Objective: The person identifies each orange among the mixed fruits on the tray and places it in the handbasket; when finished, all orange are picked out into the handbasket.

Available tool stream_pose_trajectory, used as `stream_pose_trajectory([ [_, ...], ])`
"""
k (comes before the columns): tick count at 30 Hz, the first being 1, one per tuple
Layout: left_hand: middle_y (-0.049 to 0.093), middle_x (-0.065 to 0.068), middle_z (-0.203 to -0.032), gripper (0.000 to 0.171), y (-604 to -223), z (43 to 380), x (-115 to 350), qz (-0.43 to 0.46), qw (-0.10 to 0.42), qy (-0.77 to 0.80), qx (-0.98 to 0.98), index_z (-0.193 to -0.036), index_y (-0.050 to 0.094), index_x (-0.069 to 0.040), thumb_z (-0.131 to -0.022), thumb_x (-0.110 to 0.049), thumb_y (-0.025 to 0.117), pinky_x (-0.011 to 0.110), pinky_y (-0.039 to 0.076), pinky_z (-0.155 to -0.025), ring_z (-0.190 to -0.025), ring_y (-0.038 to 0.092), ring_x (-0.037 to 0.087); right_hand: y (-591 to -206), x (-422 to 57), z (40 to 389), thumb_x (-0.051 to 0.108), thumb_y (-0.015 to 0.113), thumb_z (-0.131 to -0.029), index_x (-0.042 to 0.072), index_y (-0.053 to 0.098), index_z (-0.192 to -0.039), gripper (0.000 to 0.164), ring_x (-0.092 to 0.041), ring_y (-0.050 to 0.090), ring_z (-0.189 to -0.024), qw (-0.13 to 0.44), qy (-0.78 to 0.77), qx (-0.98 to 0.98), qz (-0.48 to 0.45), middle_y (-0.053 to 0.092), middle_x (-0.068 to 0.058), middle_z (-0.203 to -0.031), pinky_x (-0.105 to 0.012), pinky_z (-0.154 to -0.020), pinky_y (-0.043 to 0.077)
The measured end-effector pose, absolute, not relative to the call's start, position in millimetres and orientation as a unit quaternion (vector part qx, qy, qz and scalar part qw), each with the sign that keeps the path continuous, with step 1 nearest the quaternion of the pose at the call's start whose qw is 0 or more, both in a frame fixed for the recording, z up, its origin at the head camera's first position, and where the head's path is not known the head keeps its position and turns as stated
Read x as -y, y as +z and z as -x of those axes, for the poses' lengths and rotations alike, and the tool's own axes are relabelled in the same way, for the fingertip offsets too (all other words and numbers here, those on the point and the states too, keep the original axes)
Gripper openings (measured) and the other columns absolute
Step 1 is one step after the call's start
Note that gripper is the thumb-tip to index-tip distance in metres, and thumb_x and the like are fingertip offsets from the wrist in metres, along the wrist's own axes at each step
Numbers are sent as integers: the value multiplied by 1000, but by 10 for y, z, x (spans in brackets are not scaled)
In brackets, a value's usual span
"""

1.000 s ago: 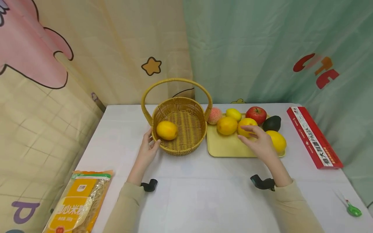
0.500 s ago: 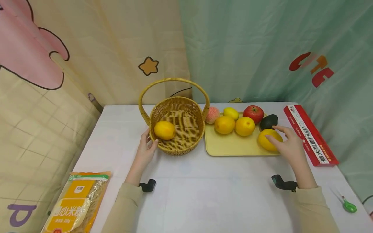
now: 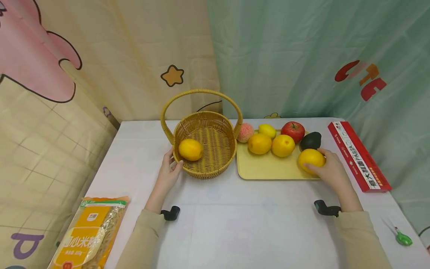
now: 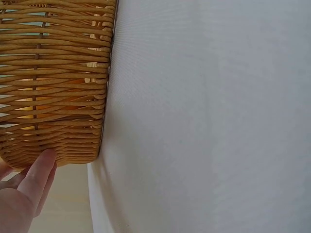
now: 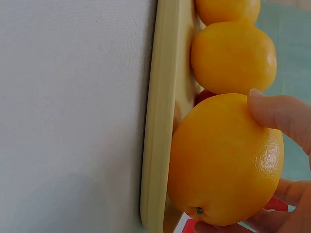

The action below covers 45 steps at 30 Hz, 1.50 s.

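My left hand (image 3: 169, 172) holds the left side of a wicker basket (image 3: 208, 175), thumb at the rim and fingers against the woven outer wall (image 4: 53, 102). One orange (image 3: 190, 150) lies inside the basket. My right hand (image 3: 330, 170) grips a large yellow-orange fruit, which looks like an orange (image 5: 223, 160), at the right end of a yellow tray (image 3: 265, 172). The thumb lies on one side of this fruit, the other fingers curl round the far side. Behind it sits a dark avocado (image 3: 310, 141).
The tray also bears two more oranges (image 3: 259, 144), a lemon (image 3: 267, 130) and a red apple (image 3: 293, 131). A pink fuzzy ball (image 3: 245, 132) sits between basket and tray. Right stand a red pasta box (image 3: 359, 157) and a green spoon (image 3: 404, 238); a noodle bag (image 3: 87, 233) lies left.
My right hand has moved right from over the middle orange to the large orange at the tray's right end and has closed round it. The left hand stays on the basket.
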<state>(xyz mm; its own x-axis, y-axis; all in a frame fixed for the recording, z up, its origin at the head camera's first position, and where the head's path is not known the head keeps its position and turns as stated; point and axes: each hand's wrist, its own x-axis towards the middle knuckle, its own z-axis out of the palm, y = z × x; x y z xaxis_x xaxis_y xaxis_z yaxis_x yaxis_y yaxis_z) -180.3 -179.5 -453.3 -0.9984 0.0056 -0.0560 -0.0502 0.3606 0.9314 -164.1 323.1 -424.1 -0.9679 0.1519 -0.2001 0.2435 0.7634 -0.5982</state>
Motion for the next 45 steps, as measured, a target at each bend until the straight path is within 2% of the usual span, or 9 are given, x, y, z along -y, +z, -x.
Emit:
stream_pose_trajectory([
  [8, 16, 16, -163, 69, -4557, 1804, 1797, 16, 25, 569, -822, -158, 10, -8, -102, -13, 49, 45, 38, -116, -146, 29, 36, -4246, -3208, 1657, 53, 67, -88, -7, 17, -151, 100, -51, 32, -125, 78, -330, -932, -129, 30, -36, -145, -71, -105, 34],
  [13, 15, 16, -163, 68, -4567, 1800, 1790, 13, 24, 569, -822, -158, 9, -9, -103, -15, 48, 46, 38, -116, -146, 28, 37, -4291, -3183, 1585, 49, 70, -86, -8, 20, -149, 98, -49, 35, -120, 45, -343, -927, -143, 33, -34, -142, -69, -102, 39],
  [17, 13, 16, -164, 68, -4564, 1793, 1792, 15, 25, 567, -823, -158, 8, -9, -103, -15, 47, 45, 38, -116, -147, 27, 36, -4222, -3032, 1539, 45, 70, -88, -6, 17, -151, 96, -49, 34, -124, 15, -366, -920, -138, 30, -34, -146, -70, -104, 37],
  [22, 13, 18, -163, 68, -4552, 1789, 1809, 13, 18, 561, -828, -158, 7, -7, -103, -14, 46, 46, 38, -115, -146, 28, 38, -3955, -2566, 1562, 39, 72, -88, 0, 21, -152, 91, -47, 34, -130, -5, -410, -909, -70, 30, -30, -150, -69, -108, 34],
  [27, 14, 18, -163, 66, -4551, 1790, 1805, 15, 15, 558, -830, -158, 8, -7, -104, -13, 45, 48, 38, -115, -146, 28, 39, -3798, -1990, 1667, 36, 75, -85, 4, 30, -148, 85, -41, 42, -127, 9, -447, -894, 5, 38, -23, -147, -60, -107, 42],
  [37, 17, 17, -163, 65, -4536, 1787, 1772, 28, 16, 564, -825, -158, 13, -10, -103, -14, 48, 50, 38, -115, -145, 30, 38, -3952, -986, 1977, 37, 82, -77, 12, 44, -142, 79, -29, 53, -120, 56, -492, -858, 136, 51, -8, -139, -48, -102, 49],
  [45, 19, 18, -162, 64, -4557, 1786, 1773, 29, 10, 568, -823, -157, 14, -8, -103, -15, 48, 48, 41, -114, -144, 32, 38, -4102, -591, 2097, 42, 82, -74, 13, 47, -142, 82, -27, 54, -123, 99, -437, -876, 178, 52, -8, -142, -47, -104, 48],
])
